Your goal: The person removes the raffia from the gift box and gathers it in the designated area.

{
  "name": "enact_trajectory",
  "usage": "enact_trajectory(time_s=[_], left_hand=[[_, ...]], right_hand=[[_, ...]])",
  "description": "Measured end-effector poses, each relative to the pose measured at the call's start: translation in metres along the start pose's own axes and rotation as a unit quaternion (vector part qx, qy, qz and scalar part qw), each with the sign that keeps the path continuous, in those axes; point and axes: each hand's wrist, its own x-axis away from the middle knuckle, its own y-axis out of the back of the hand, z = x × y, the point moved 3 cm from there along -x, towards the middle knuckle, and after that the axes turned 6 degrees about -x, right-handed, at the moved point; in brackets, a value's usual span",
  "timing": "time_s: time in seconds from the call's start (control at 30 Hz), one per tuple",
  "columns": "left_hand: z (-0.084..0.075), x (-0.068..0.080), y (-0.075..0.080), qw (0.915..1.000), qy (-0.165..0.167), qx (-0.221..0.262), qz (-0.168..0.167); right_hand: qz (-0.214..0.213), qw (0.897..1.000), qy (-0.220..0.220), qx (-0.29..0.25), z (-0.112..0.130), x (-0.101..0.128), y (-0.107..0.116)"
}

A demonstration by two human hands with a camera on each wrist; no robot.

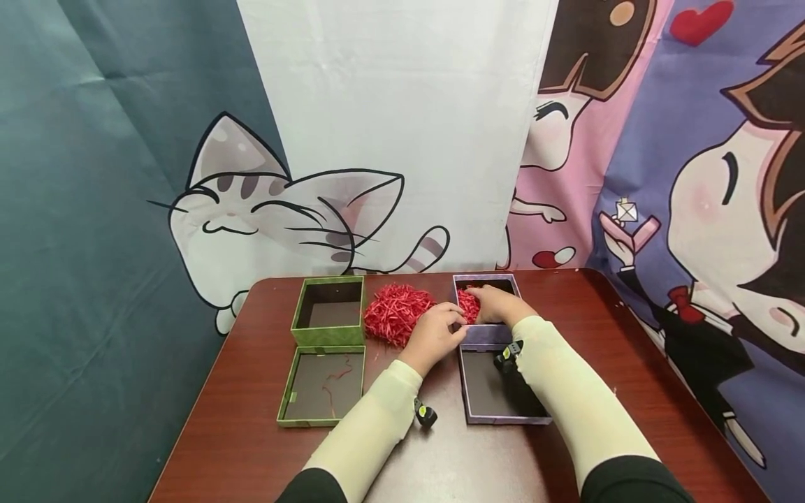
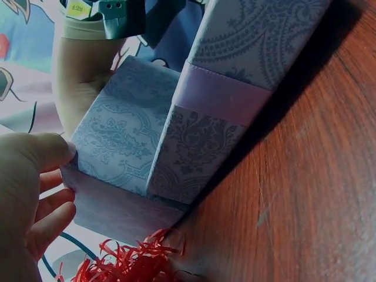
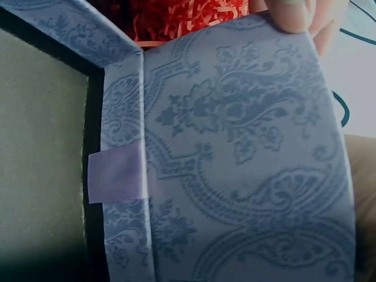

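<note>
Shredded paper (image 1: 468, 304) fills the purple box (image 1: 489, 334) near the tabletop's far edge. Right hand (image 1: 499, 305) presses it down, fingers relaxed; left hand (image 1: 434, 335) pinches the box wall. Steady the box, spread filler evenly.

Green box (image 1: 329, 311): you will find it left of centre on the table, open, with a dark interior.
Green lid (image 1: 323, 386): it lies just below the green box, inner side up, with a few red strands on it.
Table (image 1: 629, 363): dark red-brown wood fills the lower half of your head view.
Backdrop (image 1: 277, 209): a cartoon cat is at centre left, and cartoon figures are at the right.
</note>
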Motion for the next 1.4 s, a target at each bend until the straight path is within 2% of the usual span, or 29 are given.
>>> enact_trajectory(time_s=[0.4,0.8,1.13,1.4], left_hand=[[0.000,0.002,0.001,0.9999,-0.001,0.008,-0.012],[-0.001,0.002,0.000,0.9999,0.005,0.008,-0.010],[-0.002,0.005,0.001,0.9996,0.021,0.019,-0.001],[-0.002,0.005,0.001,0.9996,0.011,0.021,-0.011]], right_hand=[[-0.065,0.996,0.037,-0.039,-0.004,0.002,0.004],[-0.087,0.993,0.016,-0.073,-0.010,0.017,0.029],[-0.125,0.981,0.015,-0.148,-0.013,0.034,0.064],[-0.153,0.964,-0.006,-0.218,-0.022,0.048,0.095]])
